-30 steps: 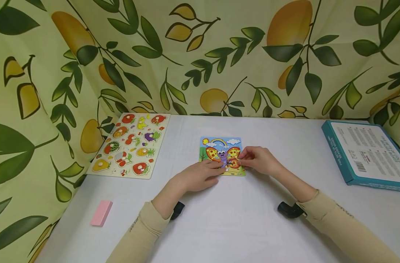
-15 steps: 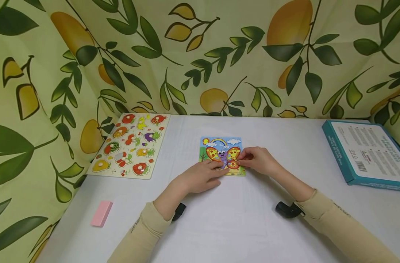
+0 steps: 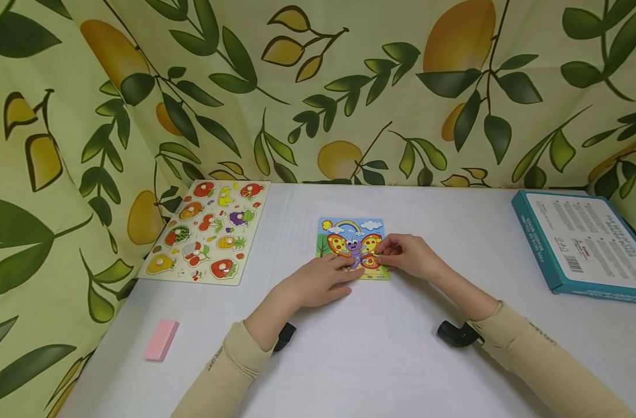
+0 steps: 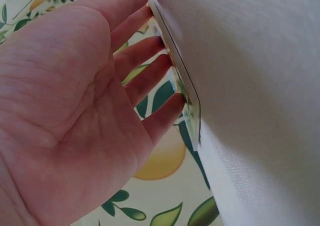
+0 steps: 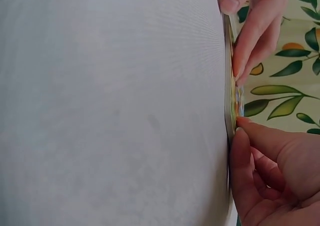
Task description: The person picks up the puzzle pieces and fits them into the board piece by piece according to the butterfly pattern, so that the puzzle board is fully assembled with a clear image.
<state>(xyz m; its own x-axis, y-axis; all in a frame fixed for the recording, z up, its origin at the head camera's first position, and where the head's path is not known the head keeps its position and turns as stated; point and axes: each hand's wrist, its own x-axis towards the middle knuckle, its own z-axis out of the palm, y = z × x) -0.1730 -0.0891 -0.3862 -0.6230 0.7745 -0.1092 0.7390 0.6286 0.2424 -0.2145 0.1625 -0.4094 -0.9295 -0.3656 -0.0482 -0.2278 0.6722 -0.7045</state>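
A small square butterfly jigsaw puzzle lies flat on the white table in the head view. My left hand rests across its lower left, fingers extended onto the picture; the left wrist view shows those fingertips touching the board's top. At the puzzle's right side, my right hand pinches the edge of the butterfly's lower right wing piece between thumb and forefinger. The right wrist view shows thumb and forefinger meeting at the board's edge. My fingers hide parts of the lower picture.
A fruit peg puzzle board lies at the back left, with a pink block in front of it. A teal and white box lies at the right. Patterned cloth hangs behind and at the left.
The lower right wing piece has turned slightly and now sits level with the picture. My left fingers have shifted slightly right over the puzzle; the last half second shows almost no movement.
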